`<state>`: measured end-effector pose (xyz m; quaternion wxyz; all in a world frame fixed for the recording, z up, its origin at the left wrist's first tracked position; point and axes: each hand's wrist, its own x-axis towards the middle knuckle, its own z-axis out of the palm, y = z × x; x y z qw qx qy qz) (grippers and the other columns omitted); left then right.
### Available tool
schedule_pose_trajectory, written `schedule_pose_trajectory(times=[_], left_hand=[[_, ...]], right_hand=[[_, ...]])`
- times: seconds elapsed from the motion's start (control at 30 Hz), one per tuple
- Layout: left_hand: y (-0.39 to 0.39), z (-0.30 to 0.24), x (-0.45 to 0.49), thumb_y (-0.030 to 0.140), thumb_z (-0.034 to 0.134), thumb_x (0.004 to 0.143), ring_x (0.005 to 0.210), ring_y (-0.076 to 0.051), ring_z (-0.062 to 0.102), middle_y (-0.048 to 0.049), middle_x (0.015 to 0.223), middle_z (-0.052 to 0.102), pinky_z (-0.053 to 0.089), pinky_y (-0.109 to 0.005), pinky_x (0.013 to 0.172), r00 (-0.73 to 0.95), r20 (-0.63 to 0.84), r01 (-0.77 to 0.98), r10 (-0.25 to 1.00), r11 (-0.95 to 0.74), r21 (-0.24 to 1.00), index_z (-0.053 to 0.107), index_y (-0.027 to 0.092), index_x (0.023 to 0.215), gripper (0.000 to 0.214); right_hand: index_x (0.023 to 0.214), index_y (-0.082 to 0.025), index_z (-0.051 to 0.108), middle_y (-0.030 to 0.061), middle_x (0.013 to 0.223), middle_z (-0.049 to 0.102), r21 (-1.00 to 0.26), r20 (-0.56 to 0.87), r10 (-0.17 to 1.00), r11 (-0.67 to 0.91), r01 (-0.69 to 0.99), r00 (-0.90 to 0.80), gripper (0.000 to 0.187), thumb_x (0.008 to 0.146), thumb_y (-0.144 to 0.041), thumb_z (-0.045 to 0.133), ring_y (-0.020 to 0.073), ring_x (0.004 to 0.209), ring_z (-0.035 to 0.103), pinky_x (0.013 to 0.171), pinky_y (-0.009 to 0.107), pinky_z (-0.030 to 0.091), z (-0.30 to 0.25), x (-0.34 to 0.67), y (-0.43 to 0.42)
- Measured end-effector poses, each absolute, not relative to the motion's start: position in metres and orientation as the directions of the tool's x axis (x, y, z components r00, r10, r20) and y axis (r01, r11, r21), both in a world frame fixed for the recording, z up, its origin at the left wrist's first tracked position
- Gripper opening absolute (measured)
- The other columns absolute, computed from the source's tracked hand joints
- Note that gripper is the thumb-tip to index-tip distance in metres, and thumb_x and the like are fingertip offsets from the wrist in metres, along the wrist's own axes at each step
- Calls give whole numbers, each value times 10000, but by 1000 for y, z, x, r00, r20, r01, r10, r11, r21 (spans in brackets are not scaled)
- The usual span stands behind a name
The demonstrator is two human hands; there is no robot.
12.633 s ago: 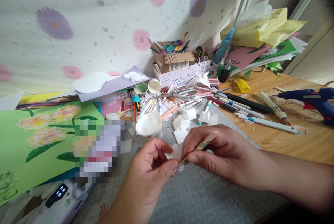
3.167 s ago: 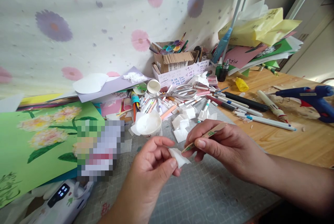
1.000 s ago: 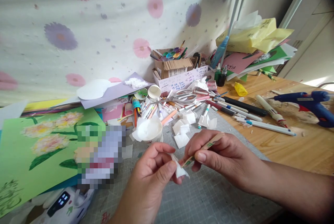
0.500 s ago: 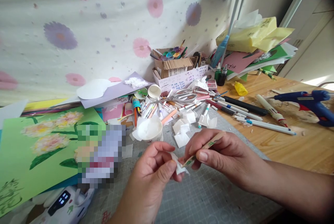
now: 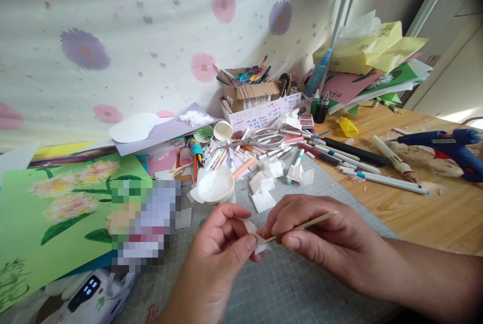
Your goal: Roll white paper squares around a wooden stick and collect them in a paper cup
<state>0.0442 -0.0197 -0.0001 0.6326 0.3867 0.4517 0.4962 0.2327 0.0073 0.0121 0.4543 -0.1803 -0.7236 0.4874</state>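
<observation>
White paper scrap [image 5: 261,247] is being pinched by the left hand [image 5: 222,248], just above the grey surface [image 5: 290,284]. The thumb is hiding most of it, so its shape is unclear. The right hand [image 5: 320,238] is gripping a thin stick [image 5: 313,221], seen edge-on, with its tip meeting the scrap. Both forearms are running out of frame. A pixelated patch [image 5: 145,223] is masking something to the left.

Paper cup [image 5: 216,186] behind hands on cutting mat [image 5: 294,284] — scissors [image 5: 268,137] behind cup, glue gun [image 5: 449,144] far right.
</observation>
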Motion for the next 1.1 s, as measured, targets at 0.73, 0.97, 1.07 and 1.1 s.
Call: schedule_pose_trajectory(times=[0.73, 0.97, 1.07, 1.1], left_hand=[[-19, -7, 45, 210, 744, 700, 533, -103, 546, 45, 583, 605, 414, -236, 573, 24, -142, -327, 990, 142, 934, 618, 187, 835, 187], [-18, -7, 45, 287, 757, 739, 575, -109, 571, 27, 624, 634, 403, -233, 589, 30, -116, -340, 993, 120, 933, 633, 179, 836, 191], [-19, -4, 46, 277, 748, 755, 588, -105, 563, 31, 623, 635, 407, -231, 604, 15, -111, -331, 994, 110, 937, 640, 184, 831, 162], [-19, -3, 45, 270, 748, 756, 594, -105, 565, 31, 632, 637, 410, -232, 609, 9, -112, -326, 994, 108, 939, 643, 186, 833, 155]], right_hand=[[864, -163, 597, 54, 800, 680, -854, 505, 831, 521, 8, -232, 145, 920, -286, 545, 146, 722, 663, 649, 275, 566, 14, 187, 70], [814, -165, 658, 48, 808, 690, -784, 566, 771, 613, 96, -292, 83, 870, -204, 611, 170, 777, 640, 737, 305, 487, 26, 183, 73], [849, -175, 648, 53, 832, 688, -827, 539, 798, 562, 11, -268, 82, 889, -231, 605, 169, 779, 652, 699, 284, 514, 30, 205, 54], [860, -181, 645, 48, 837, 688, -849, 512, 806, 528, -31, -297, 69, 893, -226, 604, 163, 773, 658, 685, 272, 525, 30, 212, 46]])
